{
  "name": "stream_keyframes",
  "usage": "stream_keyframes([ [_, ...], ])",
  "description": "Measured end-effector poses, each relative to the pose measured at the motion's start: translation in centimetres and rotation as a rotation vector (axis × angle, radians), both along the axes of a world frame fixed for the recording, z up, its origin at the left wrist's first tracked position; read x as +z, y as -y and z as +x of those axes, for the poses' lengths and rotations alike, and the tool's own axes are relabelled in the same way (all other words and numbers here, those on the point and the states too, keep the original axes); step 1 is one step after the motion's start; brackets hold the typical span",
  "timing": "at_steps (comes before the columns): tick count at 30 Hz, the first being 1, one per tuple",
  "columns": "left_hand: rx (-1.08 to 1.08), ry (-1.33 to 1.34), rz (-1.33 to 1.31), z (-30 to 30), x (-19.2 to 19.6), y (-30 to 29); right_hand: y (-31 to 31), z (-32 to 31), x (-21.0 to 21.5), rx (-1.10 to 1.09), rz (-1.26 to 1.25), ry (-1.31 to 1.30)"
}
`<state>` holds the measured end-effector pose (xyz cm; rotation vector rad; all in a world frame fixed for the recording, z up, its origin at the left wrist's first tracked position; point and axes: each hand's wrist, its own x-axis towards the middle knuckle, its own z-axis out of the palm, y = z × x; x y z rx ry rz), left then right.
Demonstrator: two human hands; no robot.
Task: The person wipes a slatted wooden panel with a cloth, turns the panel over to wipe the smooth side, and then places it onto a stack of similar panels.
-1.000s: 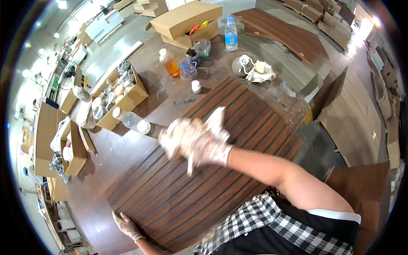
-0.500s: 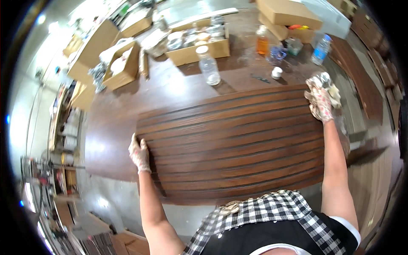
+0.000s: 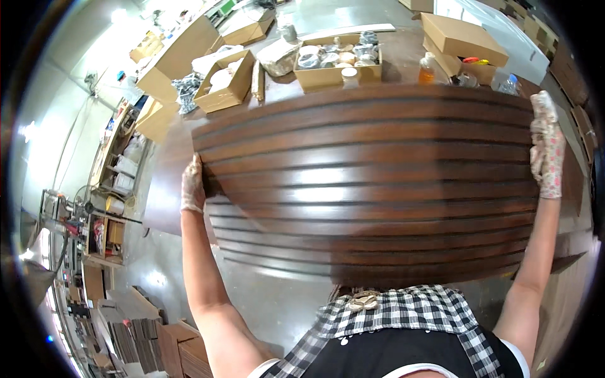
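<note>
A large dark brown grooved wooden panel (image 3: 365, 189) fills the middle of the view, lifted and tilted up off the table toward me. My left hand (image 3: 192, 188), in a thin pale glove, grips its left edge. My right hand (image 3: 546, 146), in a stained pale glove, grips its right edge. Both arms are stretched out wide.
Behind the panel lies the dark table (image 3: 403, 47) with open cardboard boxes (image 3: 224, 85) of small jars, a flat closed box (image 3: 463, 36), an orange-liquid bottle (image 3: 428, 68) and a water bottle (image 3: 509, 85). Shelves and stacked cartons (image 3: 145, 340) stand at the left on a grey floor.
The panel lay flat on the table before; now it is raised and tilted toward me. Both hands stay on its left and right edges and have come up with it.
</note>
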<state>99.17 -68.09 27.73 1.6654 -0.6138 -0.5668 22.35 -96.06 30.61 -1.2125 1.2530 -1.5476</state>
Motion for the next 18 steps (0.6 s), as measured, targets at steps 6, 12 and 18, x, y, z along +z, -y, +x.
stream_keyframes([
  [6, -0.092, 0.076, -0.475, 1.8, 6.5, 3.8, 6.6, -10.1, 4.2, -0.597, -0.093, -1.818],
  [12, 0.236, 0.757, -0.566, -1.6, 5.2, 5.0, -0.6, 1.7, 4.3, -0.278, -0.368, 0.405],
  [18, -0.084, -0.362, -1.127, -2.9, -0.4, -0.1, -7.8, -2.8, -0.7, 0.548, -0.639, 0.411],
])
